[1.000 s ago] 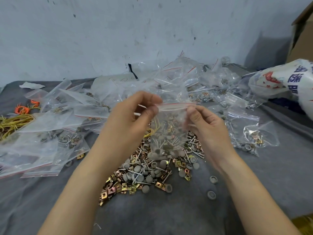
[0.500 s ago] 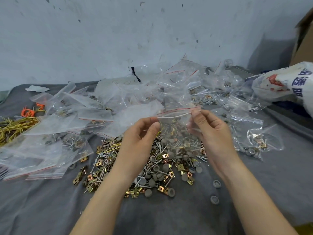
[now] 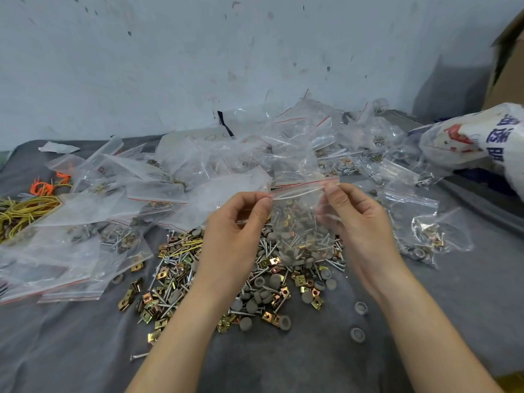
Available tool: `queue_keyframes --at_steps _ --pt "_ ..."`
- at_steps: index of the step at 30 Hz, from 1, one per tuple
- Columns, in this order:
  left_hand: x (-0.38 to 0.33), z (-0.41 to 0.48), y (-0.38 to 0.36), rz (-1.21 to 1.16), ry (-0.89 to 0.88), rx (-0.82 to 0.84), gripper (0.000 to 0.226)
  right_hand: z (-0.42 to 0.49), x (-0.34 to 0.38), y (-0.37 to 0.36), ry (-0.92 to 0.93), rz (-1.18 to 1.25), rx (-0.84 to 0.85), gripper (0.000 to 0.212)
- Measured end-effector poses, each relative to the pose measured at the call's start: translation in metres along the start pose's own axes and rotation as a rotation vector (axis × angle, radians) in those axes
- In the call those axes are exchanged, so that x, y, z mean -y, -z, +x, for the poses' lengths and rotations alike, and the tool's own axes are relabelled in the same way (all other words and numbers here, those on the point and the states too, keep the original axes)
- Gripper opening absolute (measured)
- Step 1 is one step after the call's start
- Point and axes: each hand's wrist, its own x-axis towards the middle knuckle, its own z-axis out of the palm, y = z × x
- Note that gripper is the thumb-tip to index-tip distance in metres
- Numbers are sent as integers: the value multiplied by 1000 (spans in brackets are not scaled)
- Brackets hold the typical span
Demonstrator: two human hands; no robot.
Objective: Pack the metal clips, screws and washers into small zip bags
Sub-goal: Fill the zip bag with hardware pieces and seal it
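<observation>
Cut by right edge: cardboard box (image 3: 507,61), printed sack (image 3: 479,137). By left: yellow wires (image 3: 19,211). Partly hidden behind left hand (image 3: 235,231), right hand (image 3: 360,222), zip bag (image 3: 297,219): hardware pile (image 3: 255,290).

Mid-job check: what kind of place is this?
Likely an informal hand-packing workspace: loose clips, screws and washers heaped on a grey cloth, piles of small zip bags against a scuffed wall, plus a cardboard box.
</observation>
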Motion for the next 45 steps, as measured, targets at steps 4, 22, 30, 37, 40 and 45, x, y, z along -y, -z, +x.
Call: queue_keyframes --at_steps 4,22,30,37,40,45 --pt "-1 0 3 36 -4 -13 9 -1 0 0 10 -25 2 24" --pt "-5 -2 7 43 -20 -35 7 -5 -1 -7 -13 -21 24 30" --pt "0 0 6 38 32 -1 12 -6 -1 -8 -19 -14 18 27" --pt "1 2 5 -38 77 36 17 -7 1 -7 -27 -35 34 26" --pt "0 1 4 -51 65 57 16 -7 3 -8 -46 -63 71 41" --pt "-1 1 4 -41 51 55 14 -3 11 -7 125 -206 70 44"
